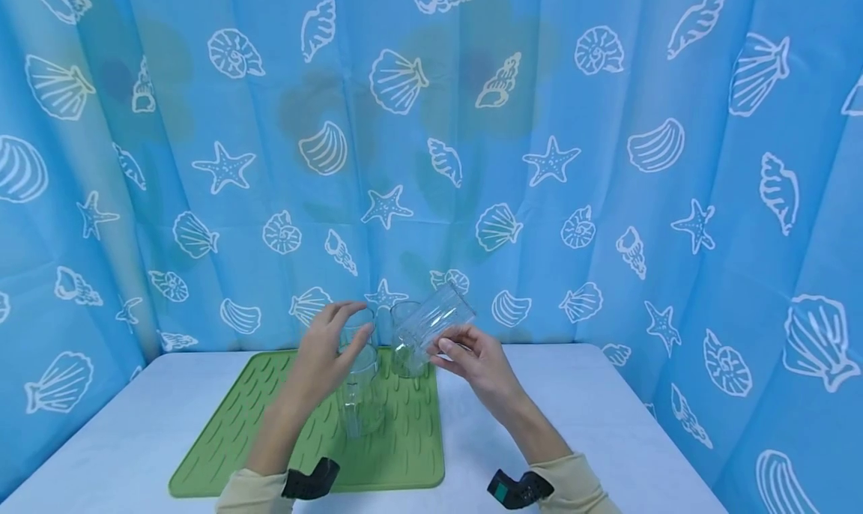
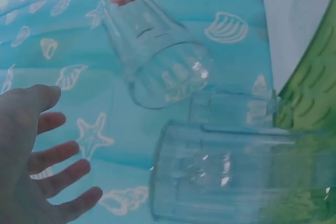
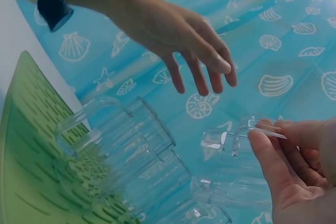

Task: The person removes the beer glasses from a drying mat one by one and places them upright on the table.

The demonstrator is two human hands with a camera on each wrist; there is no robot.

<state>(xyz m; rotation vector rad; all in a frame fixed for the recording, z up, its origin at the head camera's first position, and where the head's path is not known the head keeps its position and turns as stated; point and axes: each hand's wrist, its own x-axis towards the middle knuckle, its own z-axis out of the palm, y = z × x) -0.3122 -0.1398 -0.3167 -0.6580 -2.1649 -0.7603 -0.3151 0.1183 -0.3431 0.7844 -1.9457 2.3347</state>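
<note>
In the head view my right hand (image 1: 480,360) holds a clear glass cup (image 1: 440,318) by its lower end, tilted with its wide rim up. The left wrist view shows the fingertips pinching the narrow end of that cup (image 2: 152,51). My left hand (image 1: 325,360) hovers with spread, relaxed fingers over a clear glass mug with a handle (image 1: 364,405), holding nothing. More clear glassware (image 1: 407,353) stands behind that mug, partly overlapped by the held cup. All the standing glasses are on a green ridged mat (image 1: 225,454).
The mat lies on a white-covered table (image 1: 573,424). A blue curtain with white shells (image 1: 431,124) hangs close behind the table and along both sides. Black wrist mounts (image 1: 519,490) sit on both forearms.
</note>
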